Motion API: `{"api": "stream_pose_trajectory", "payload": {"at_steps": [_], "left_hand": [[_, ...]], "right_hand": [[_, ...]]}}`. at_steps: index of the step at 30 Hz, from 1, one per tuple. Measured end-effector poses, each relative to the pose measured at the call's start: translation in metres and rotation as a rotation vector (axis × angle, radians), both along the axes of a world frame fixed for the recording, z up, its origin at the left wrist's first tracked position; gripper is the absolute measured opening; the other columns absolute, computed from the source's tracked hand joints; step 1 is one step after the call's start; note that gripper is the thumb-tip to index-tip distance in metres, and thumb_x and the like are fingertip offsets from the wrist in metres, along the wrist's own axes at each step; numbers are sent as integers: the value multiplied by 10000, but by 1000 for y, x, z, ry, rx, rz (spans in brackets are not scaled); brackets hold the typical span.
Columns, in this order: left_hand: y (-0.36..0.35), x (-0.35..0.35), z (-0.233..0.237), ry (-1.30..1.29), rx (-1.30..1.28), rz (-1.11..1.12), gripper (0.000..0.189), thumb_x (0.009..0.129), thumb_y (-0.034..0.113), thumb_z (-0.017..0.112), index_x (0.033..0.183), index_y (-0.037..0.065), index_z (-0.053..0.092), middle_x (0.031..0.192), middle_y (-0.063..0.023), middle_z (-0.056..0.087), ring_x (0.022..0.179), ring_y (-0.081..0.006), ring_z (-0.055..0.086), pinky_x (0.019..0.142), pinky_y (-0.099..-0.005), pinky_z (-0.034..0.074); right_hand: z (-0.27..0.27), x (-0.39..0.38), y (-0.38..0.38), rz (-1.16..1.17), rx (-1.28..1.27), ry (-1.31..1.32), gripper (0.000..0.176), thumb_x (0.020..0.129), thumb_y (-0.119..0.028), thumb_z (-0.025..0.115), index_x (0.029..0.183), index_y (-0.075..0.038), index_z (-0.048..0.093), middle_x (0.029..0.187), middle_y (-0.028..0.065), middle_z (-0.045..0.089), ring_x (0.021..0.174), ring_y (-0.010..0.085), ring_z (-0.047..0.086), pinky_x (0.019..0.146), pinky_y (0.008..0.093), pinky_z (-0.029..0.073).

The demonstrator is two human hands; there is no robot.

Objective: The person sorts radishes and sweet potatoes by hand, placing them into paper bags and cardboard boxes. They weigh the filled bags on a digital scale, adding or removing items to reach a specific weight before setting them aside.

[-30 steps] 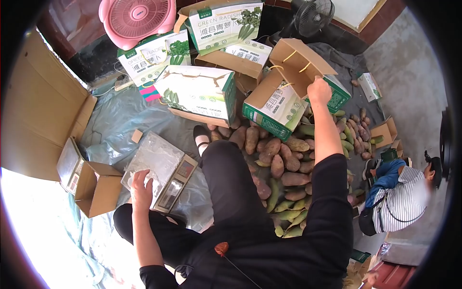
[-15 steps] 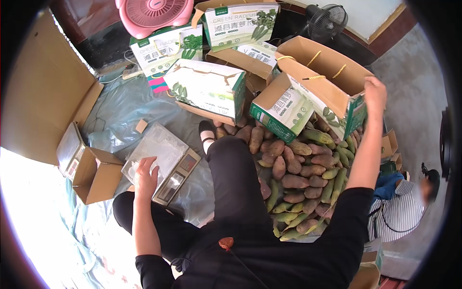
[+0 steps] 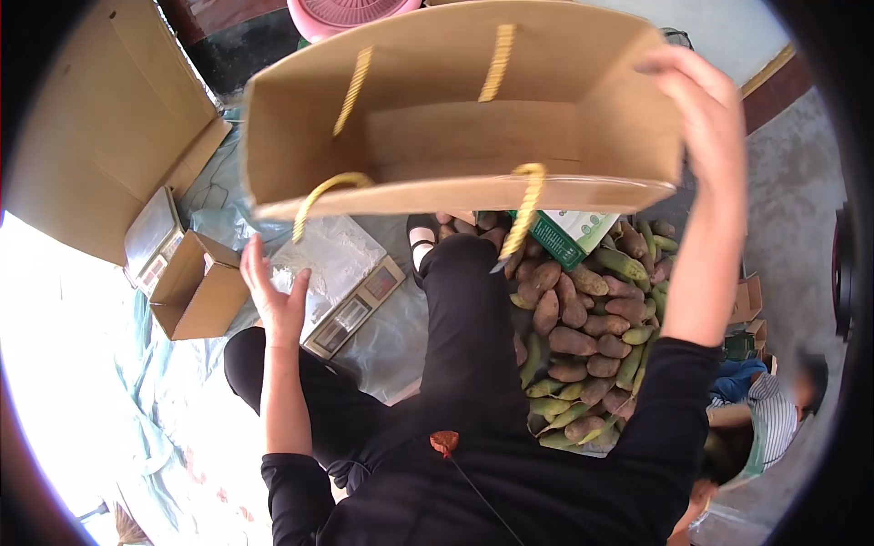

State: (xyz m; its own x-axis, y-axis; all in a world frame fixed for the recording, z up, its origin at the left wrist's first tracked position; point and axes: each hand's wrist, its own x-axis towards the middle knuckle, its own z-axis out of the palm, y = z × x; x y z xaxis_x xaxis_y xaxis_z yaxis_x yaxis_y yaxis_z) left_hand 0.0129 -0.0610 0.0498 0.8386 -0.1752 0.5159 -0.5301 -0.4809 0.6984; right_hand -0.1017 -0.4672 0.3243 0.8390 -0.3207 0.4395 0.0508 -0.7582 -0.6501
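Observation:
My right hand (image 3: 712,118) grips the right end of a large open cardboard gift box (image 3: 469,136), thumb side over its rim. The box hangs in front of me with its bare brown inside facing me and yellow rope handles on both long sides. My left hand (image 3: 280,296) is open, fingers apart, below the box's left end and apart from it. Close beside that hand, a digital scale (image 3: 369,296) lies on the plastic-covered floor. Brown tubers (image 3: 574,341) and green radishes (image 3: 628,364) are heaped to the right of my leg, partly hidden by the box.
A green-and-white box (image 3: 569,232) stands by the heap, mostly covered. At left are a small open carton (image 3: 196,291), a second scale (image 3: 155,237) and a tall cardboard sheet (image 3: 82,136). A pink fan (image 3: 350,14) is behind. Another person (image 3: 774,409) is at the right.
My right hand has lifted the box off the other boxes and swung it left and closer to me, its opening turned my way. My left hand has shifted slightly right.

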Motion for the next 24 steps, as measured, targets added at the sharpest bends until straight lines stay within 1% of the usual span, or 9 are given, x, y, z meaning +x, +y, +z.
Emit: {"api": "stream_pose_trajectory", "payload": {"at_steps": [2, 5, 6, 9, 12, 16, 18, 21, 24], "left_hand": [[21, 3, -5, -253, -30, 92, 903, 706, 344, 747, 1398, 7, 275, 1409, -204, 301, 1304, -355, 282, 1064, -467, 252], [39, -7, 10, -367, 49, 289, 990, 723, 576, 671, 1409, 8, 238, 1418, -209, 284, 1321, -368, 257, 1079, -486, 219], [50, -8, 12, -387, 102, 362, 996, 703, 488, 733, 1413, 10, 225, 1425, -204, 262, 1326, -367, 241, 1085, -493, 212], [79, -11, 14, -314, 96, 600, 1058, 622, 302, 835, 1428, 32, 205, 1441, -188, 207, 1351, -366, 185, 1103, -500, 193], [105, -11, 7, -365, 167, 681, 1175, 561, 393, 858, 1454, 74, 163, 1457, -194, 185, 1364, -368, 159, 1098, -513, 201], [99, -19, 19, -412, 162, 663, 1094, 549, 326, 868, 1424, 69, 264, 1434, -188, 277, 1352, -359, 221, 1096, -522, 201], [89, -23, 25, -136, 641, 351, 930, 552, 184, 855, 1355, 66, 399, 1362, -144, 424, 1299, -368, 326, 1090, -529, 207], [84, -17, -5, 455, 522, -4, 569, 637, 22, 753, 1177, 104, 593, 1065, -105, 616, 1068, -282, 549, 919, -384, 432], [65, -19, -14, 534, 752, -84, 479, 689, 72, 723, 1152, 97, 605, 995, -127, 622, 971, -308, 579, 846, -388, 464]], "right_hand": [[-16, 38, 26, 79, -125, 30, 241, 772, -44, 473, 927, -2, 653, 869, 2, 630, 805, 57, 544, 733, 216, 432], [-60, 91, 69, 297, -113, -20, 206, 786, -27, 496, 889, -29, 674, 648, -67, 515, 557, 6, 414, 492, 204, 336], [-77, 111, 79, 324, -46, -92, 191, 770, -65, 510, 848, -40, 682, 501, 13, 475, 487, 67, 464, 482, 266, 368], [-107, 141, 102, 403, 186, 39, 177, 775, -40, 513, 837, -35, 679, 557, -32, 505, 505, 41, 440, 472, 235, 345], [-134, 154, 120, 525, 251, 37, 176, 779, -6, 502, 830, -27, 669, 589, -59, 496, 522, 16, 402, 462, 216, 319], [-164, 157, 137, 579, 159, 42, 141, 780, -18, 510, 820, -21, 645, 634, 13, 562, 591, 63, 492, 552, 246, 404], [-181, 159, 144, 610, 79, 1, 126, 771, -35, 510, 821, -30, 625, 656, 72, 591, 596, 140, 555, 586, 295, 447], [-217, 163, 153, 597, 63, -37, 141, 768, -40, 500, 845, -61, 617, 622, 107, 592, 546, 211, 578, 552, 319, 450], [-229, 161, 150, 567, 60, 3, 147, 765, -31, 493, 847, -68, 609, 621, 110, 585, 513, 217, 551, 529, 331, 433]]}}
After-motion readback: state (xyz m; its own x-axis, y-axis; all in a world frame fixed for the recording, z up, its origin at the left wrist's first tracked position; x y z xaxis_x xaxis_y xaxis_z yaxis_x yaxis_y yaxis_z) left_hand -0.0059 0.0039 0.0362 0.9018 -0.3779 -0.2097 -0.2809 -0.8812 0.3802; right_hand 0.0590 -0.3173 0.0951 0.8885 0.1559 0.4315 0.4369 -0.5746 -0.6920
